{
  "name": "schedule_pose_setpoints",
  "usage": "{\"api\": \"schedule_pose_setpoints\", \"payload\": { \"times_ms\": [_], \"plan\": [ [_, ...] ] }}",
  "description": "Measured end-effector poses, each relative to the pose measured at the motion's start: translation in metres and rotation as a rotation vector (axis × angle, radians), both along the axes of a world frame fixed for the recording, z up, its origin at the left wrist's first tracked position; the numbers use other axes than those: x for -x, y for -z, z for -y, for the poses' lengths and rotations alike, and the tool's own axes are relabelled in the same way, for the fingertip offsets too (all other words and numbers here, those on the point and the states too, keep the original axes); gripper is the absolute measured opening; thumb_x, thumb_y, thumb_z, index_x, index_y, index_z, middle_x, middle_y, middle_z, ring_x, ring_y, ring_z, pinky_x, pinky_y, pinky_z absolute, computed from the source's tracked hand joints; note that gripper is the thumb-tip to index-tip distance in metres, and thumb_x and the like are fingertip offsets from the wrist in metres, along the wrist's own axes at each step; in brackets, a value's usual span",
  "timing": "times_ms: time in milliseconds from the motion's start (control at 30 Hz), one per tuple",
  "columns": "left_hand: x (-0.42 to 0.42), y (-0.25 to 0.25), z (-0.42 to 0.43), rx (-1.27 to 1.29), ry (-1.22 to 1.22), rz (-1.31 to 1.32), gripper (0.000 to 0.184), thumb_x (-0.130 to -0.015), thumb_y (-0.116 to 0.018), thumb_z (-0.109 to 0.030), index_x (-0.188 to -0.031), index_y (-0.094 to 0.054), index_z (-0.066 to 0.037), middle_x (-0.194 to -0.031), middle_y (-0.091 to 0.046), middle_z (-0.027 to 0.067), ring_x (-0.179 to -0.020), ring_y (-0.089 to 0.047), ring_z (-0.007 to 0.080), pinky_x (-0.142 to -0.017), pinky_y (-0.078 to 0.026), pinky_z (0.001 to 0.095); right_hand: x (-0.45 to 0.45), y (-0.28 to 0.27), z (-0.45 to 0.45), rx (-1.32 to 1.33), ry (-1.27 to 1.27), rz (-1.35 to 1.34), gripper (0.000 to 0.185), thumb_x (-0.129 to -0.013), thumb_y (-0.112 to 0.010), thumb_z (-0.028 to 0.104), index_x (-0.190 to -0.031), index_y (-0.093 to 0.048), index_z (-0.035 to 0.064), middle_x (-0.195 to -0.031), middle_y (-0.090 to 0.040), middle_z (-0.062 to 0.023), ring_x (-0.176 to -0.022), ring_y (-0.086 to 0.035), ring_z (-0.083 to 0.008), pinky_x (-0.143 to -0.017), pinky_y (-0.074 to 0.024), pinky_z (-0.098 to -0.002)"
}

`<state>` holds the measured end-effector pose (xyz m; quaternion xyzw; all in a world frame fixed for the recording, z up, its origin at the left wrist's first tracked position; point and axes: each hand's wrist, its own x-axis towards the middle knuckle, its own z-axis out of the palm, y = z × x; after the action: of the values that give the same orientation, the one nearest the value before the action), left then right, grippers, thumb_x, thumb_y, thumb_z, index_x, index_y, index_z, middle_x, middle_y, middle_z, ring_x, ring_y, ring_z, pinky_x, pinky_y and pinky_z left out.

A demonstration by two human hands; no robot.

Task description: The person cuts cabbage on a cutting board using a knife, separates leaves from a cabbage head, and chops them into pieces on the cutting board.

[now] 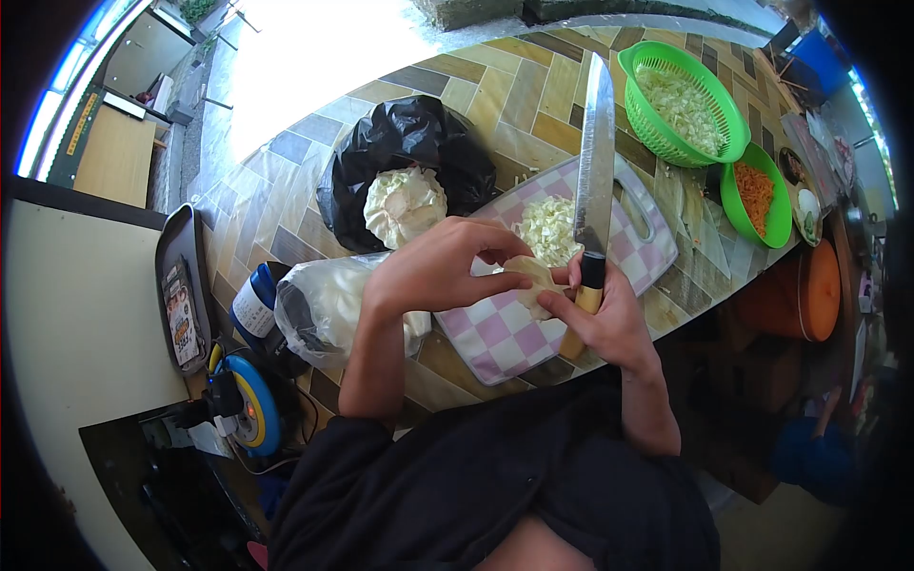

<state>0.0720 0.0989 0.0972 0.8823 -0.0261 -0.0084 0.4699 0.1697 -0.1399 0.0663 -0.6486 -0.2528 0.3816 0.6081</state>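
Observation:
My right hand (614, 319) is wrapped round the handle of a large kitchen knife (595, 152), its blade pointing up and away from me. Between both hands is a pale cabbage piece (535, 288); my left hand (443, 265) pinches it, and my right thumb rests against its edge. Beneath them lies a pink-and-white checkered cutting board (495, 343). Shredded cabbage (547, 228) is heaped on the board just beyond my fingers. A cabbage head (406, 206) sits in an open black plastic bag (409, 128) beyond my left hand.
A green colander (633, 109) of shredded cabbage and a green bowl (783, 224) of shredded carrot stand at the right. By my left forearm is a clear plastic bag (324, 300) with pale contents. A blue-yellow cord reel (255, 404) and dark tray (181, 285) are at left.

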Motion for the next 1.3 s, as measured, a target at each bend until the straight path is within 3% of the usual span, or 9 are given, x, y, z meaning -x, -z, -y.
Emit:
{"api": "schedule_pose_setpoints", "payload": {
  "times_ms": [67,300,433,533,833,1033,1067,1167,1300],
  "plan": [
    [-0.001,-0.002,0.002,0.040,-0.003,-0.018,0.024,-0.094,-0.080,-0.020,-0.103,-0.077,0.001,-0.093,-0.079,0.0149,-0.087,-0.079,0.0272,-0.083,-0.061,0.0351,0.002,-0.001,-0.001,-0.036,-0.004,-0.066,0.032,-0.095,-0.081,0.008,-0.097,-0.049,0.0091,-0.107,-0.068,-0.0095,-0.094,-0.067,-0.0106,-0.082,-0.0563,-0.0288],
    [0.014,-0.015,-0.018,0.079,-0.246,-0.077,0.016,-0.092,-0.077,-0.007,-0.105,-0.072,0.001,-0.102,-0.078,0.0097,-0.097,-0.075,0.0148,-0.092,-0.059,0.0319,-0.001,-0.012,0.028,0.114,0.060,-0.149,0.027,-0.101,-0.075,0.012,-0.098,-0.048,0.0075,-0.096,-0.066,-0.0059,-0.079,-0.068,-0.0095,-0.067,-0.0565,-0.0260],
    [0.017,-0.002,-0.026,0.166,-0.299,0.037,0.022,-0.091,-0.075,-0.011,-0.107,-0.066,0.001,-0.104,-0.077,0.0107,-0.100,-0.076,0.0162,-0.095,-0.059,0.0333,-0.005,-0.009,0.054,0.299,0.033,-0.063,0.026,-0.102,-0.074,0.014,-0.100,-0.049,0.0094,-0.089,-0.064,-0.0016,-0.064,-0.061,-0.0072,-0.054,-0.0463,-0.0240],
    [0.016,-0.004,-0.025,0.148,-0.287,-0.001,0.025,-0.092,-0.075,-0.011,-0.112,-0.066,0.000,-0.102,-0.075,0.0088,-0.096,-0.074,0.0130,-0.091,-0.058,0.0305,0.000,0.002,0.066,0.198,0.105,0.300,0.028,-0.102,-0.076,0.024,-0.096,-0.055,0.0063,-0.079,-0.056,0.0020,-0.070,-0.051,-0.0033,-0.062,-0.0431,-0.0244],
    [0.014,0.000,-0.020,0.117,-0.325,-0.132,0.030,-0.097,-0.074,-0.017,-0.124,-0.067,-0.005,-0.096,-0.068,0.0052,-0.077,-0.063,0.0057,-0.072,-0.052,0.0256,0.005,-0.001,0.085,0.287,0.235,0.017,0.032,-0.108,-0.067,0.033,-0.099,-0.064,0.0024,-0.071,-0.050,0.0055,-0.061,-0.043,-0.0012,-0.056,-0.0351,-0.0223],
    [0.004,-0.009,0.000,-0.048,-0.129,-0.301,0.037,-0.095,-0.079,-0.024,-0.129,-0.069,-0.013,-0.088,-0.069,0.0109,-0.078,-0.068,0.0166,-0.075,-0.056,0.0335,0.013,-0.002,0.085,0.143,0.277,-0.053,0.033,-0.112,-0.059,0.033,-0.114,-0.059,0.0002,-0.066,-0.051,0.0054,-0.057,-0.043,-0.0006,-0.053,-0.0341,-0.0216],
    [0.003,0.002,-0.003,-0.078,-0.053,-0.303,0.047,-0.096,-0.081,-0.024,-0.135,-0.064,-0.005,-0.102,-0.071,0.0106,-0.072,-0.062,0.0083,-0.067,-0.050,0.0297,0.014,-0.002,0.086,0.143,0.280,-0.049,0.033,-0.112,-0.059,0.033,-0.117,-0.058,0.0005,-0.066,-0.051,0.0046,-0.058,-0.044,-0.0013,-0.053,-0.0348,-0.0221],
    [0.002,0.012,-0.006,-0.147,0.024,-0.293,0.042,-0.097,-0.079,-0.026,-0.132,-0.067,-0.004,-0.102,-0.074,0.0124,-0.080,-0.068,0.0134,-0.072,-0.054,0.0327,0.017,-0.001,0.091,0.173,0.263,-0.004,0.031,-0.112,-0.058,0.031,-0.122,-0.055,0.0015,-0.065,-0.054,0.0015,-0.057,-0.048,-0.0040,-0.053,-0.0370,-0.0245],
    [0.010,-0.008,-0.010,-0.133,-0.256,-0.214,0.039,-0.095,-0.078,-0.026,-0.125,-0.070,-0.002,-0.106,-0.076,0.0189,-0.095,-0.073,0.0305,-0.086,-0.057,0.0391,0.012,-0.012,0.097,0.352,0.049,0.136,0.029,-0.110,-0.061,0.029,-0.122,-0.055,0.0036,-0.060,-0.057,-0.0065,-0.054,-0.057,-0.0152,-0.054,-0.0408,-0.0330]
  ]
}}
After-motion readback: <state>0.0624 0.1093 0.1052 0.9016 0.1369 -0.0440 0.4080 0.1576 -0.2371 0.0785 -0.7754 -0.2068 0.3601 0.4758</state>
